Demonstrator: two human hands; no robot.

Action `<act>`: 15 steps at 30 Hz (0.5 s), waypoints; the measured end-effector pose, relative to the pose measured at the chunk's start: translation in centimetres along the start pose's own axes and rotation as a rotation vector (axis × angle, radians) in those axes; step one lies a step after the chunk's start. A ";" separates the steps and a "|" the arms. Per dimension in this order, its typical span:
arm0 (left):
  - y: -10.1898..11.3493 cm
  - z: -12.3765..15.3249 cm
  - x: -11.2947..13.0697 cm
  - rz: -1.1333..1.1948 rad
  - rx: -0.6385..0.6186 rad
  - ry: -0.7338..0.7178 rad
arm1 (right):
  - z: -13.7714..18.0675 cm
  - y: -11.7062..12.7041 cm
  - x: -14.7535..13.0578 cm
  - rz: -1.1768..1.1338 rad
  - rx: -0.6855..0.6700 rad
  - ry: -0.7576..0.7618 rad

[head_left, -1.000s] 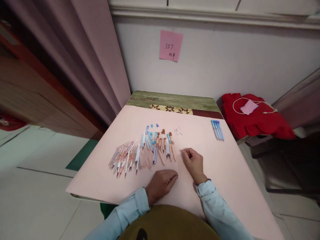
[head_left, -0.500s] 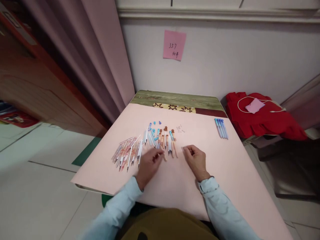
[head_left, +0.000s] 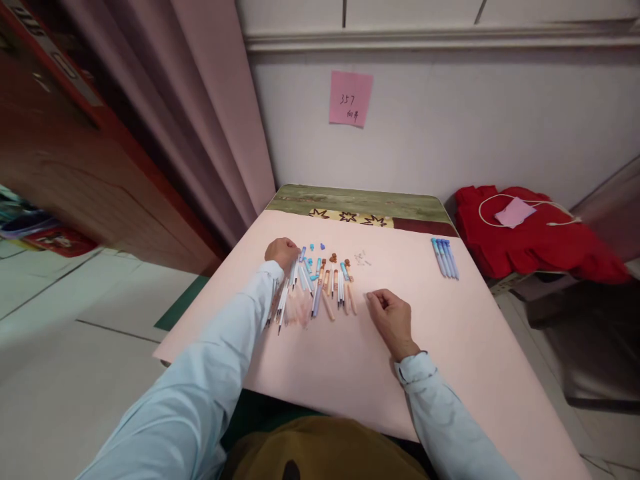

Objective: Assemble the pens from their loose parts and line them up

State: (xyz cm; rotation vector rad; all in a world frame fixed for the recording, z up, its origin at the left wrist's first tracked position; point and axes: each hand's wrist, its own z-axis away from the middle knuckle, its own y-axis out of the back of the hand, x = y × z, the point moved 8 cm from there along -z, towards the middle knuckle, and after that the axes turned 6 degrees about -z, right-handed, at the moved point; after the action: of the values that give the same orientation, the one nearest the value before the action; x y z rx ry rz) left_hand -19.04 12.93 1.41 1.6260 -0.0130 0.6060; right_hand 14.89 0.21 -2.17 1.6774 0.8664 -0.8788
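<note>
My left hand (head_left: 283,252) is at the far left edge of the pen parts, its fingertips drawn together against a purple pen part (head_left: 303,254). Whatever is inside those fingers is hidden. My right hand (head_left: 393,315) rests on the table with thumb and forefinger pinched; anything between them is too small to name. Between the hands lie white refills (head_left: 283,301), a purple barrel (head_left: 317,301), peach barrels (head_left: 327,305), blue grips (head_left: 345,270) and brown bear-like toppers (head_left: 333,258). Pinkish clear parts (head_left: 300,308) look blurred beside my left forearm, which covers others.
Several blue and purple pens (head_left: 445,259) lie in a row at the right. Small springs (head_left: 363,258) sit behind the parts. The pink-covered table (head_left: 360,373) meets a wall bearing a pink note (head_left: 351,100). Red cloth (head_left: 545,247) covers something on the right.
My left hand has moved away from me and left, from the near side of the parts to their far left. Some pinkish parts have shifted right. My right hand stays put.
</note>
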 end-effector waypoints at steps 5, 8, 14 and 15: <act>-1.9 -1.5 1.8 -0.051 -0.074 0.003 | -0.3 0.0 0.3 -0.026 0.013 -0.007; -2.0 -1.9 2.2 -0.070 -0.094 0.008 | -0.5 -0.1 0.4 -0.032 0.016 -0.015; -2.1 -1.5 2.2 -0.075 -0.098 0.030 | -0.6 -0.1 0.4 -0.028 -0.004 -0.007; -2.1 -1.4 2.2 -0.070 -0.095 0.032 | -0.6 -0.1 0.4 -0.025 -0.007 -0.004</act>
State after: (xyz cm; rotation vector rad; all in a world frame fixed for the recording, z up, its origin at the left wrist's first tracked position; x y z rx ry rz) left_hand -16.92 15.31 0.34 1.5179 0.0380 0.5696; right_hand 15.09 0.89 -2.45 1.6616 0.8881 -0.8947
